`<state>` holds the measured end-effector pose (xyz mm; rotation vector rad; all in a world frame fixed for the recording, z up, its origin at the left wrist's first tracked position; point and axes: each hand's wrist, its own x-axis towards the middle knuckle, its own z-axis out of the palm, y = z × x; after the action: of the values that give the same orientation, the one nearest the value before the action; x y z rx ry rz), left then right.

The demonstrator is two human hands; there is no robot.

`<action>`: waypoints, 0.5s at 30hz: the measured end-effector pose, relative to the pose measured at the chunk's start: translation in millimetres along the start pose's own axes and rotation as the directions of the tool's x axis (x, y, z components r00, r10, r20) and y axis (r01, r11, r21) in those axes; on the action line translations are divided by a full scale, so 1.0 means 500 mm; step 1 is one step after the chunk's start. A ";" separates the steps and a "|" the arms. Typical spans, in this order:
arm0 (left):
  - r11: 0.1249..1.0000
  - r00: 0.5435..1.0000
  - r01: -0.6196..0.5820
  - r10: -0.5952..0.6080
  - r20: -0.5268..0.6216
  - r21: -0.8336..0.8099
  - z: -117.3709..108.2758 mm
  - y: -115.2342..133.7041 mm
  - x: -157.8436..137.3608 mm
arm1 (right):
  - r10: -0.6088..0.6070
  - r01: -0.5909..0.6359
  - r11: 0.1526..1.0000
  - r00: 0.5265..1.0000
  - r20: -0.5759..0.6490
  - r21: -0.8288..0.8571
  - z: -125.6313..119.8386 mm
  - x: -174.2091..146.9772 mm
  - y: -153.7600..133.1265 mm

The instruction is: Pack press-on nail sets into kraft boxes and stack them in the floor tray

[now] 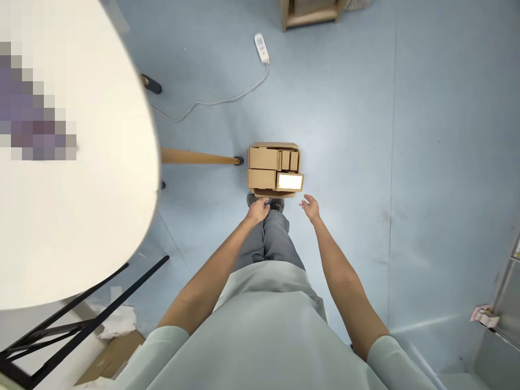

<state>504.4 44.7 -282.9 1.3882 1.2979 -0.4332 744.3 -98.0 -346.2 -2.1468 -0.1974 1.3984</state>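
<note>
Our loose pale green cloth shirt (264, 330) lies nearest, on the body side of both hands. Around the hands stretches a smooth pale blue floor (447, 162). Well to the left of our left hand we have a broad white, round-edged tabletop (101, 216); from beneath it a tapered tan wooden leg (195, 156) runs to a dark foot, ahead and left of that hand. Between our forearms we see our grey cloth trousers (280, 238).

Just ahead of our hands sits a brown cardboard carton (268, 193), packed with two long brown cardboard boxes (263, 158) on the left, two narrow brown boxes (286, 160) at far right, and a brown box with a white face (290, 181) at near right.

Our left hand (257, 211) bends its fingers beside the carton's near edge; whether they grip it, we are unable to say. Our right hand (311, 207) is loosely curled with fingers parted, apart from the near right corner. Well ahead of both hands we see a slim white plastic device (262, 47) on a pale cable.
</note>
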 end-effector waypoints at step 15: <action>0.944 0.957 -0.209 0.144 -0.250 -0.257 -0.106 0.184 -0.454 | -0.294 0.276 0.954 0.938 0.182 0.119 -0.076 -0.454 -0.264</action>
<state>487.9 11.9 -34.9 1.3247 1.3444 0.0380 700.3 -96.6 -84.7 -1.8181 -0.4914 1.4168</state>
